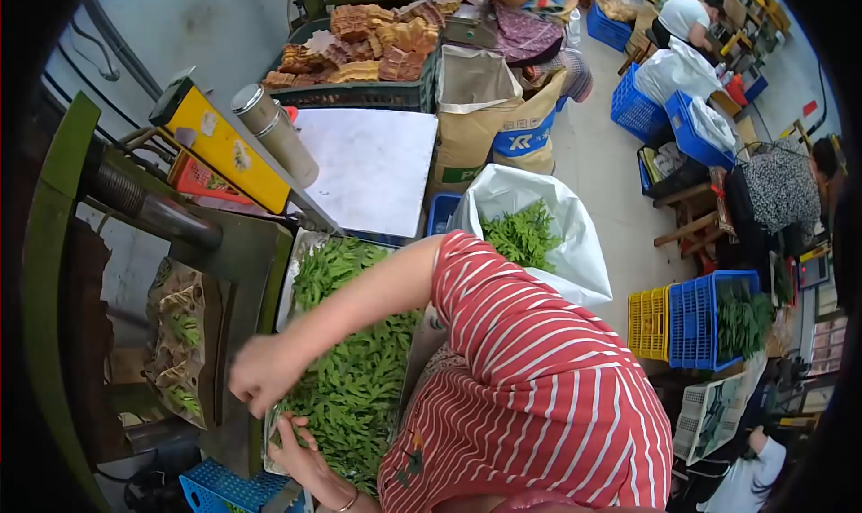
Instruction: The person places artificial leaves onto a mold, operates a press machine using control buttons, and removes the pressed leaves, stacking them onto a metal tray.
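My right hand (263, 371) hangs between the press and a tray (406, 356) of green leaves (355, 396), its fingers curled together. It is slightly blurred, and anything in it is hidden. Just below it, my left hand (301, 450), with a bracelet at the wrist, is over the tray's near left edge. Its fingers are bent towards the thumb; what they pinch is too small to tell. Left of both hands, a brown mould block (182, 342) with pale fittings and a few green leaf pieces rests on the press bed (242, 320).
The green press frame (49, 216) stands at the left. Behind the tray are a white board (373, 167), a metal flask (277, 136) and a yellow bar (220, 145). A white sack (584, 243) of leaves stands at the right. Co-workers sit further off near blue crates (696, 320).
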Demonstrator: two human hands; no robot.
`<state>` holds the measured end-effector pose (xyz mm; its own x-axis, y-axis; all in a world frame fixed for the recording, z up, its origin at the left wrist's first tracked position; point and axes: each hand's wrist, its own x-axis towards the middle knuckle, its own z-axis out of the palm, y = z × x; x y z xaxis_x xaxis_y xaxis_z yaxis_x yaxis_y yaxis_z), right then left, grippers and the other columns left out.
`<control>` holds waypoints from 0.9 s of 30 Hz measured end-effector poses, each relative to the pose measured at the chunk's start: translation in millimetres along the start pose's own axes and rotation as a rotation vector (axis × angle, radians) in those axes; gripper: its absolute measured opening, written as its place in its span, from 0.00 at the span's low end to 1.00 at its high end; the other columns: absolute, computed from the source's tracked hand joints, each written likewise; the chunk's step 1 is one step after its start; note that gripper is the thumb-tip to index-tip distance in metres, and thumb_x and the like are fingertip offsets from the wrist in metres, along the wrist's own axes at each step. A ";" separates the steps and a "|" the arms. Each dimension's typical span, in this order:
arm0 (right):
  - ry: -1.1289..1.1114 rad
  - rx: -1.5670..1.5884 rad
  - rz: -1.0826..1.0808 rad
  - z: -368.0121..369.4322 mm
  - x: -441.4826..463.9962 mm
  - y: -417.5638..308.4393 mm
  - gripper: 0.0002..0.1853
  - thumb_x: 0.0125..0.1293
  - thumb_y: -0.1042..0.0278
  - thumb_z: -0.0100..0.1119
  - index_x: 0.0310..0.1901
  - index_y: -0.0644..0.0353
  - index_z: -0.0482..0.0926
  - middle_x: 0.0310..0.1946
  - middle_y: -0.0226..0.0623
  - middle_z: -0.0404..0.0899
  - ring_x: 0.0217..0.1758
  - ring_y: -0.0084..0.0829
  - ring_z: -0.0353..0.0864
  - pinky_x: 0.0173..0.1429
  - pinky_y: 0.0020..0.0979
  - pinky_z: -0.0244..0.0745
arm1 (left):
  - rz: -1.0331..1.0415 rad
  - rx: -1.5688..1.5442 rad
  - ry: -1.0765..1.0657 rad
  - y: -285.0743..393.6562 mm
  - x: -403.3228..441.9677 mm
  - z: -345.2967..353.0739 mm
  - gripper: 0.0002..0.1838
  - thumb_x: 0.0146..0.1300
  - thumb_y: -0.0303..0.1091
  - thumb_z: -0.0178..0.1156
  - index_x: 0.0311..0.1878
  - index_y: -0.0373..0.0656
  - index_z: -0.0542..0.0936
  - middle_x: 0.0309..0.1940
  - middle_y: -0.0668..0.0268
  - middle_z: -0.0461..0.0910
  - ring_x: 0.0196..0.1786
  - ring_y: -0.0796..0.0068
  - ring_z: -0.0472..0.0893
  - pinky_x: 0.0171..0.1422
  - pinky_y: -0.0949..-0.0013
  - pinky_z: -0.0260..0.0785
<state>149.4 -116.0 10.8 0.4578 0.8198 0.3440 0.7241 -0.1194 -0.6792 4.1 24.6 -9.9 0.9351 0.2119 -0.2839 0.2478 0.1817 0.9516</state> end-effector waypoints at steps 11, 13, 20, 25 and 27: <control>-0.098 -0.124 -0.193 25.7 -37.4 -35.0 0.09 0.53 0.64 0.52 0.24 0.61 0.76 0.25 0.40 0.77 0.27 0.47 0.75 0.32 0.41 0.71 | 0.175 0.328 -0.062 9.0 -46.5 28.2 0.10 0.67 0.31 0.52 0.43 0.33 0.77 0.31 0.65 0.79 0.28 0.80 0.74 0.34 0.81 0.66; -0.044 -0.121 -0.240 26.6 -40.7 -41.6 0.08 0.51 0.65 0.54 0.23 0.61 0.75 0.25 0.41 0.76 0.27 0.47 0.75 0.32 0.42 0.71 | 0.151 0.297 -0.012 8.4 -52.7 23.8 0.11 0.66 0.31 0.52 0.43 0.33 0.77 0.31 0.63 0.79 0.29 0.79 0.75 0.36 0.80 0.67; -0.085 0.034 -0.141 -8.6 -25.5 -48.8 0.12 0.58 0.60 0.58 0.36 0.60 0.76 0.30 0.35 0.77 0.30 0.34 0.77 0.33 0.31 0.71 | 0.048 0.108 0.244 24.8 -56.3 23.1 0.08 0.61 0.30 0.58 0.38 0.34 0.78 0.23 0.64 0.78 0.19 0.81 0.72 0.20 0.82 0.62; -0.214 0.041 -0.301 -21.5 -4.8 -61.9 0.12 0.57 0.65 0.62 0.37 0.64 0.75 0.31 0.34 0.77 0.30 0.29 0.74 0.36 0.28 0.69 | 0.111 0.039 0.162 20.8 -45.1 10.6 0.06 0.60 0.28 0.59 0.35 0.35 0.80 0.21 0.65 0.79 0.17 0.84 0.72 0.18 0.84 0.61; -0.463 -0.029 -0.058 -27.9 2.1 -64.9 0.10 0.56 0.68 0.62 0.35 0.64 0.76 0.31 0.33 0.77 0.30 0.27 0.73 0.35 0.28 0.68 | 0.161 0.098 0.075 21.5 -36.7 8.0 0.06 0.59 0.29 0.61 0.34 0.36 0.81 0.20 0.66 0.79 0.16 0.84 0.71 0.17 0.84 0.61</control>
<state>117.8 -122.1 73.7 0.1428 0.9884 0.0506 0.7586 -0.0765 -0.6471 -22.9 13.0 21.9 0.9442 0.3020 -0.1315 0.1234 0.0458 0.9913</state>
